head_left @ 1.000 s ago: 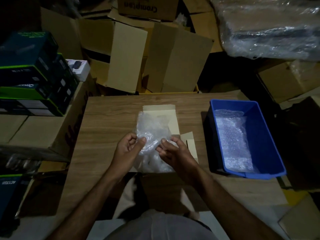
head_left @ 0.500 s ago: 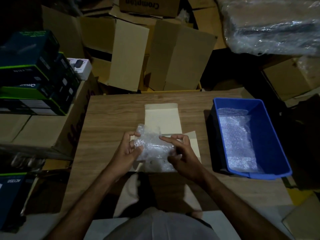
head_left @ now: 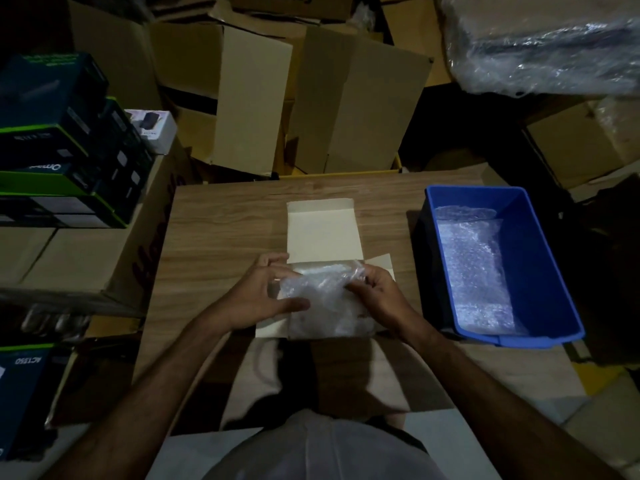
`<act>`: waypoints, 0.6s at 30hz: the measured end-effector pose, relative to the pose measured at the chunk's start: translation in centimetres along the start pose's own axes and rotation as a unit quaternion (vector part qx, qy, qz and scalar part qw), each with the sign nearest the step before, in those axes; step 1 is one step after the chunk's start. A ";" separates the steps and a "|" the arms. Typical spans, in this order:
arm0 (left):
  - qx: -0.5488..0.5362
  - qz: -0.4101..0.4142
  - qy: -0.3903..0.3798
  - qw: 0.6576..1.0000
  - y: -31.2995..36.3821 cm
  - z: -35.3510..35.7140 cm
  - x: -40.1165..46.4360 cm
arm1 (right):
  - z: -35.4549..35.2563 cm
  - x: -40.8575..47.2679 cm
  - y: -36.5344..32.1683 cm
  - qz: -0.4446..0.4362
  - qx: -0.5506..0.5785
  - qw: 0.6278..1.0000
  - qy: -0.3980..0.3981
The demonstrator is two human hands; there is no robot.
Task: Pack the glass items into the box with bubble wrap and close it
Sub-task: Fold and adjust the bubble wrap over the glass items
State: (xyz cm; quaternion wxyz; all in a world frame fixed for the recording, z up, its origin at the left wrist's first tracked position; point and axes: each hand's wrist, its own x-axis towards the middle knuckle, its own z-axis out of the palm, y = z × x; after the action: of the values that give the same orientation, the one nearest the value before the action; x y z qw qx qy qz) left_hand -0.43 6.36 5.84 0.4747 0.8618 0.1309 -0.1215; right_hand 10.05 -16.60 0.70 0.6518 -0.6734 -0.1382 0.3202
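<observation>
A small cream cardboard box [head_left: 323, 233] lies open on the wooden table [head_left: 221, 237], its lid flap folded back away from me. A bundle of clear bubble wrap [head_left: 322, 299] sits in the box's near part. My left hand [head_left: 259, 292] grips the bundle's left side, thumb on top. My right hand [head_left: 377, 292] pinches the wrap's upper right edge. Any glass item inside the wrap is hidden.
A blue plastic bin [head_left: 540, 258] holding more bubble wrap [head_left: 474, 268] stands right of the box. Open cardboard cartons [head_left: 256, 95] crowd the far table edge. Dark green product boxes [head_left: 59, 140] are stacked at left, a plastic-wrapped bulk [head_left: 543, 39] at top right.
The bubble wrap, held up and loose a second ago, has been folded down and pressed lower into the box. Both hands have moved down and apart to its sides.
</observation>
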 end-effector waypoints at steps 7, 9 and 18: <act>-0.248 -0.004 -0.006 0.969 0.2 2.2 0.6 | 0.1 -0.5 0.5 0.077 0.083 0.992 0.050; -0.279 -0.009 0.010 0.960 -0.2 2.5 0.6 | -0.1 -1.0 0.1 0.088 0.111 0.989 0.044; -0.450 -0.054 -0.036 0.891 -1.9 3.1 -0.4 | 0.7 -2.5 -1.1 0.134 0.162 0.977 0.045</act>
State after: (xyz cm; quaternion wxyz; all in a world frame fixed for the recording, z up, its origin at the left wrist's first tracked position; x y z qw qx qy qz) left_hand -1.69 4.67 2.88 0.8087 0.5427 0.2006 -0.1058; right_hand 7.96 -17.41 2.41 0.7092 -0.5850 0.0365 0.3919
